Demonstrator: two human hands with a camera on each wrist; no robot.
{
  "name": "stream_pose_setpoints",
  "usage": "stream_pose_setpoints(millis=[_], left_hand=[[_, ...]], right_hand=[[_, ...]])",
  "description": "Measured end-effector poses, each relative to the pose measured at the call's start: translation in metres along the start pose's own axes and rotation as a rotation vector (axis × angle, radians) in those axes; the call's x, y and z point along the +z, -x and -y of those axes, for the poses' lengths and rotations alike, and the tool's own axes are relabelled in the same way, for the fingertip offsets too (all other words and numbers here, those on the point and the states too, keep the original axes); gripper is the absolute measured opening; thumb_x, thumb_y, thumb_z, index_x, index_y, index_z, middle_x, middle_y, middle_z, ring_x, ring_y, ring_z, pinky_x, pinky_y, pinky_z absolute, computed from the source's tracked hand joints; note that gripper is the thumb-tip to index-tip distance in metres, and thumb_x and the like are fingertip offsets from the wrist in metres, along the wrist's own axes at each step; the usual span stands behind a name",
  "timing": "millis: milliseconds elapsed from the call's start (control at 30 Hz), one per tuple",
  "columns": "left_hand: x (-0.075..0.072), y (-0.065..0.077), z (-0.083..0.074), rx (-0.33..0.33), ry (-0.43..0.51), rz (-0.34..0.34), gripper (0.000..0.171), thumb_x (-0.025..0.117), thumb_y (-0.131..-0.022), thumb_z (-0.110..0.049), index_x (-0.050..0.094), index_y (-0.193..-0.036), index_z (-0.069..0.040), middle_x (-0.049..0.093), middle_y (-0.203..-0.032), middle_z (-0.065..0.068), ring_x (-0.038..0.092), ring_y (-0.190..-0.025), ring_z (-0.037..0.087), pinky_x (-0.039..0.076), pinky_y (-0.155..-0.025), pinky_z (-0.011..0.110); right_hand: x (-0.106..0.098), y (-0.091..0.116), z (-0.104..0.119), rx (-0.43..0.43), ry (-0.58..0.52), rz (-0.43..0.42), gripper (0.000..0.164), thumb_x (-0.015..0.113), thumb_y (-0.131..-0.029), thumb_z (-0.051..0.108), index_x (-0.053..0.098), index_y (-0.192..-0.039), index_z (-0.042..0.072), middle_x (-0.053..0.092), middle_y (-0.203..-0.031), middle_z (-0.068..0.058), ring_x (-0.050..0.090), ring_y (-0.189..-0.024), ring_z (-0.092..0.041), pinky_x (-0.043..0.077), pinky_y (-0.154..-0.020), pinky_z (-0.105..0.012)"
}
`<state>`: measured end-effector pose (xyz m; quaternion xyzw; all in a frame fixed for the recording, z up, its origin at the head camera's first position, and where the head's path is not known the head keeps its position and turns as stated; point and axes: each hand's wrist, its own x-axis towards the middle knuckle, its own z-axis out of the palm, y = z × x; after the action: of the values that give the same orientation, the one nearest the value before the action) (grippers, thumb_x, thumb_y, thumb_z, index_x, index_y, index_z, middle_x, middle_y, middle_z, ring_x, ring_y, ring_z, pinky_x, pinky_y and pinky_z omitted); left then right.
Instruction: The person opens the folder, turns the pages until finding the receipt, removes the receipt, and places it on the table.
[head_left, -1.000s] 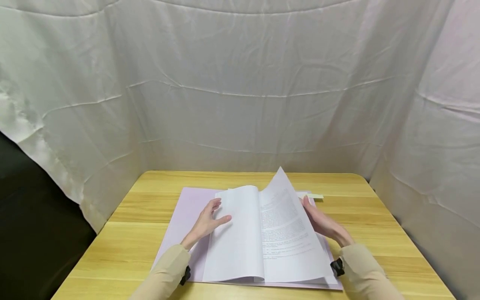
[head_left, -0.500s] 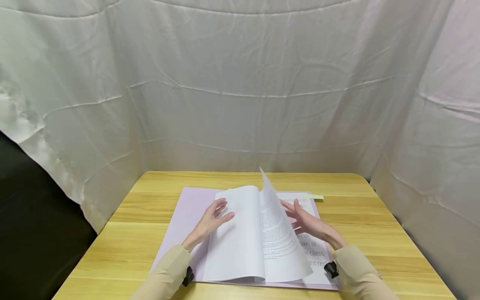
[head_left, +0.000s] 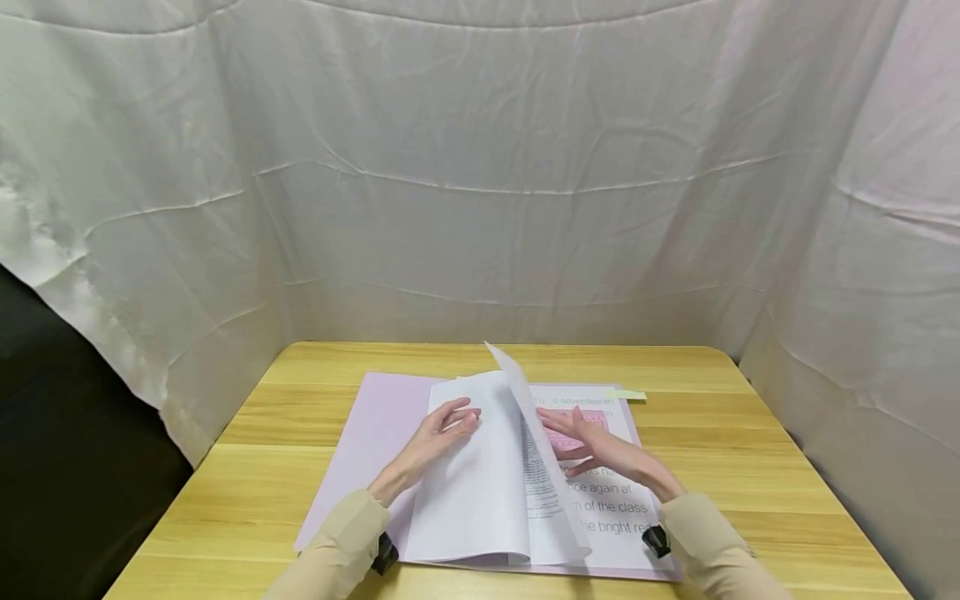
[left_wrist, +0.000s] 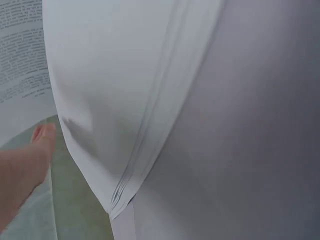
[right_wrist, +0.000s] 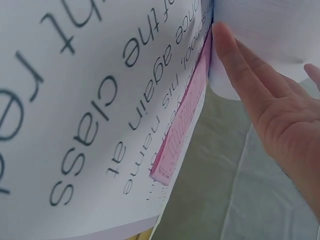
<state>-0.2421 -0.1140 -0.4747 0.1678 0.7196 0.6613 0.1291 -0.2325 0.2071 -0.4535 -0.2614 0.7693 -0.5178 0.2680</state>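
A stack of white pages lies folded open on a lavender folder (head_left: 390, 417). One printed page (head_left: 542, 475) stands lifted, its far corner leaning left. My right hand (head_left: 600, 446) has its fingers spread behind this page, fingertips right at its surface. The right wrist view shows straight fingers against the raised sheet (right_wrist: 270, 30). My left hand (head_left: 438, 437) hovers over the turned pages (head_left: 472, 500), fingers loosely bent and holding nothing. A pink printed rectangle (right_wrist: 182, 120) lies on the large-print page (head_left: 615, 517) beneath my right hand, partly hidden by it.
A pale yellow tab (head_left: 628, 395) sticks out past the folder's right far corner. The wooden table (head_left: 750, 467) reaches around the folder. Grey cloth (head_left: 480, 167) hangs behind and at the sides, with a dark area (head_left: 67, 467) at left.
My right hand has moved left, swinging the printed page up and over leftward. The large-print page and the pink rectangle have come into view. My left hand has shifted slightly right.
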Motion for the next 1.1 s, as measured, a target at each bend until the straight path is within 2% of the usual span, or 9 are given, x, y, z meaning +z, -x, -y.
stream_pose_setpoints(millis=[133,233,300,400,533,700,800,967,1100], left_hand=[[-0.001,0.0,-0.001,-0.012,0.13,0.058,0.062,0.052,-0.106,-0.015,0.021,-0.154,0.01,0.041,-0.152,0.034,0.042,-0.143,0.044,0.038,-0.12,0.047],[-0.001,0.0,-0.001,-0.035,0.195,0.071,0.061,0.049,-0.107,-0.013,0.02,-0.154,0.011,0.04,-0.151,0.037,0.049,-0.139,0.039,0.04,-0.119,0.045],[-0.001,0.0,-0.002,-0.049,0.207,0.065,0.061,0.048,-0.107,-0.015,0.019,-0.153,0.014,0.04,-0.15,0.039,0.056,-0.134,0.033,0.043,-0.116,0.043],[-0.001,0.001,-0.002,-0.076,0.174,0.042,0.065,0.05,-0.107,-0.02,0.02,-0.152,0.016,0.04,-0.149,0.039,0.059,-0.129,0.027,0.049,-0.112,0.04],[0.0,0.001,-0.002,-0.129,0.12,0.011,0.069,0.056,-0.104,-0.024,0.023,-0.153,0.012,0.047,-0.146,0.036,0.061,-0.127,0.028,0.053,-0.107,0.039],[0.001,0.003,-0.001,-0.176,0.057,-0.049,0.072,0.066,-0.098,-0.02,0.029,-0.153,0.008,0.06,-0.136,0.031,0.068,-0.111,0.022,0.057,-0.101,0.04],[0.001,0.004,0.0,-0.195,0.019,-0.103,0.072,0.07,-0.095,-0.016,0.033,-0.152,0.005,0.065,-0.128,0.027,0.069,-0.102,0.017,0.058,-0.095,0.037],[-0.003,0.005,0.005,-0.22,-0.029,-0.182,0.072,0.07,-0.094,-0.017,0.032,-0.153,-0.001,0.065,-0.128,0.026,0.069,-0.098,0.019,0.056,-0.087,0.034],[-0.012,0.005,0.01,-0.22,-0.149,-0.247,0.073,0.071,-0.092,-0.018,0.032,-0.153,-0.004,0.066,-0.12,0.025,0.068,-0.097,0.022,0.056,-0.083,0.036]], right_hand=[[0.001,-0.001,-0.002,-0.005,0.011,0.005,0.068,-0.001,-0.105,0.056,0.018,-0.163,0.025,0.01,-0.17,-0.016,0.043,-0.138,-0.054,0.058,-0.097,-0.048],[0.001,-0.002,-0.003,-0.012,0.028,0.006,0.068,-0.002,-0.106,0.055,0.018,-0.163,0.023,0.009,-0.17,-0.017,0.044,-0.138,-0.053,0.058,-0.096,-0.046],[0.002,-0.002,-0.003,-0.013,0.029,0.009,0.068,-0.002,-0.106,0.054,0.018,-0.163,0.023,0.009,-0.17,-0.017,0.045,-0.138,-0.053,0.058,-0.096,-0.047],[0.003,-0.003,-0.003,-0.015,0.025,0.018,0.067,0.0,-0.106,0.054,0.019,-0.162,0.023,0.01,-0.17,-0.017,0.044,-0.138,-0.053,0.058,-0.097,-0.049],[0.003,-0.003,-0.004,-0.013,0.011,0.024,0.068,0.002,-0.106,0.056,0.02,-0.162,0.023,0.013,-0.169,-0.017,0.043,-0.14,-0.052,0.057,-0.097,-0.05],[0.003,-0.001,-0.003,-0.032,0.027,0.003,0.07,0.003,-0.107,0.053,0.022,-0.161,0.014,0.02,-0.167,-0.022,0.047,-0.136,-0.052,0.056,-0.098,-0.054],[0.0,0.0,-0.004,-0.042,0.039,-0.044,0.067,0.01,-0.11,0.048,0.028,-0.159,0.006,0.029,-0.161,-0.028,0.054,-0.13,-0.051,0.057,-0.095,-0.053],[-0.011,0.003,-0.013,-0.039,0.027,-0.176,0.056,0.032,-0.111,0.032,0.037,-0.15,-0.008,0.048,-0.142,-0.037,0.064,-0.114,-0.047,0.061,-0.088,-0.049],[-0.024,0.009,-0.026,-0.006,0.04,-0.312,0.048,0.048,-0.107,0.019,0.043,-0.143,-0.013,0.059,-0.123,-0.037,0.069,-0.097,-0.034,0.062,-0.082,-0.041]])
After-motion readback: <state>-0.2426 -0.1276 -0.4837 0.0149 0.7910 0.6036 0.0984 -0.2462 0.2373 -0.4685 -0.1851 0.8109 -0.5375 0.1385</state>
